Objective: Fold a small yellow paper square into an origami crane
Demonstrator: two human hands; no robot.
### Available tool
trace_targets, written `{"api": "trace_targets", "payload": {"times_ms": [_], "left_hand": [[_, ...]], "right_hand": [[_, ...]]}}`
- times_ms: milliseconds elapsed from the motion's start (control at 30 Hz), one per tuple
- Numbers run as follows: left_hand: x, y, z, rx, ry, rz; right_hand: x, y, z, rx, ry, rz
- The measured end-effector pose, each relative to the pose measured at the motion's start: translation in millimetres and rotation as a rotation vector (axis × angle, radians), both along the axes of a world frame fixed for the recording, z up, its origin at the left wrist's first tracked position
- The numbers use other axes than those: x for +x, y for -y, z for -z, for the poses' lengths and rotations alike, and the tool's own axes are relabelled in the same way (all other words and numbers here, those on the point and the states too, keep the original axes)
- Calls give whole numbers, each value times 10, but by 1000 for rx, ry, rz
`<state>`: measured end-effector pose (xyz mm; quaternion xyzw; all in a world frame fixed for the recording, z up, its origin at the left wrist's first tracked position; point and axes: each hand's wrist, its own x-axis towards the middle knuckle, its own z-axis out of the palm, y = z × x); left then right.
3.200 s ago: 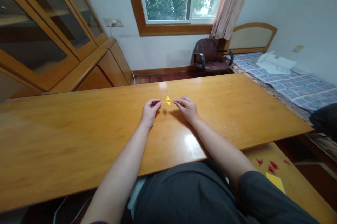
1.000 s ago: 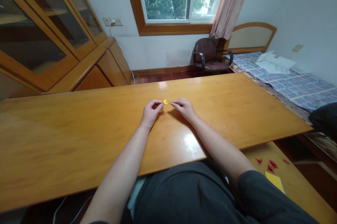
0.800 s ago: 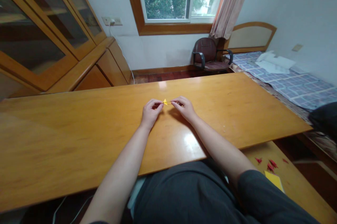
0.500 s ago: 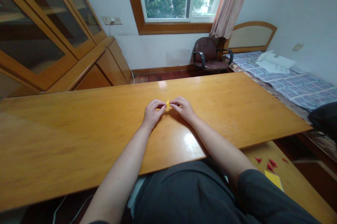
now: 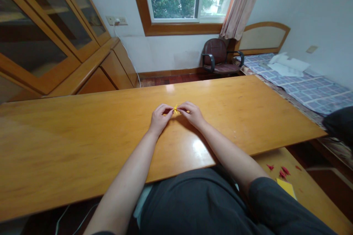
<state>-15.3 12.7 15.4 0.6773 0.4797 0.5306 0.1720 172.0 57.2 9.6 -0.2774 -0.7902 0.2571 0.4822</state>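
A small folded yellow paper piece [image 5: 175, 109] with thin points is held between my two hands, just over the wooden table [image 5: 91, 143]. My left hand [image 5: 160, 118] pinches its left side between thumb and fingers. From the other side, my right hand [image 5: 192, 113] pinches the right part in the same manner. My fingertips cover much of the paper, so its exact folded shape is hard to make out.
On a lower surface at right lie several small red folded paper pieces [image 5: 284, 172] and a yellow paper stack [image 5: 286, 188]. Beyond the table stand a brown armchair [image 5: 216, 56] and a bed [image 5: 309, 84]. A glass-door cabinet [image 5: 49, 43] is at left.
The yellow paper has shifted slightly between my fingertips, and its points sit at a different angle. Both hands stay in nearly the same place.
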Motion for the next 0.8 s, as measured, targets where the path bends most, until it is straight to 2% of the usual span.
{"api": "trace_targets", "payload": {"times_ms": [267,533,800], "left_hand": [[-30,-34,62,7,-14,20],[-6,-9,-1,37,-23,0],[-14,-13,11,60,-74,4]], "right_hand": [[13,-2,-4,17,-2,-16],[2,14,-6,18,-10,-2],[10,29,-41,-3,4,-6]]}}
